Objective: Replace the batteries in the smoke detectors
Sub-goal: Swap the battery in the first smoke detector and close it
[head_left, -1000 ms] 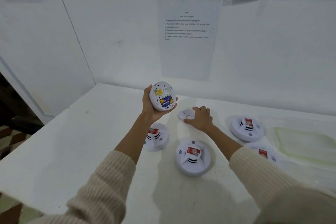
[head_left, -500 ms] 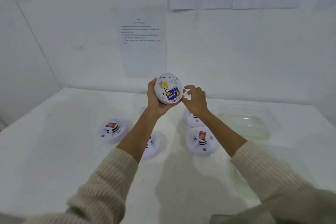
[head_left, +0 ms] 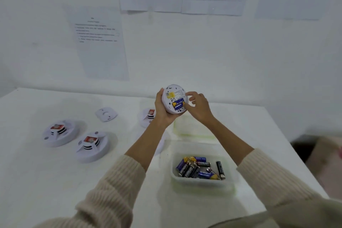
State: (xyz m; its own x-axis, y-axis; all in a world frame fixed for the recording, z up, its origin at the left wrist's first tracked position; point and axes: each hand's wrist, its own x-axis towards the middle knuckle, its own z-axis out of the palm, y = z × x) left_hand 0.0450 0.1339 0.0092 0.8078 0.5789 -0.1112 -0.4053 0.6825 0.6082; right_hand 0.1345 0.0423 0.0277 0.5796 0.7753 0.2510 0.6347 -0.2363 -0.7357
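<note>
1. Holding the smoke detector up over the far part of the table: the left hand grips it by the left rim and from underneath, back face turned to the camera.
2. Battery bay is uncovered. One blue-and-yellow battery sits in the lower right part of the back face. Its long axis runs roughly across, right end tilted a little up.
3. Right hand is at the detector's right rim with its fingers curled. Its fingertips touch the rim just above the battery. The thumb is hidden, so I cannot tell whether the hand has hold of the battery.
4. Key relation: the battery lies just left of the right hand, right end nearest. That hand is the nearer one; the left is taken up with holding.
5. Judgement: the step is getting the old battery out. The near end likely needs lifting away from the face, not dragging along its length.
6. Tub of batteries stands on the table nearer the person than the hands, with a second tub just beyond it.
7. Loose cover lies flat to the left. Three other detectors sit dome side up, the last partly behind the left wrist.
</note>
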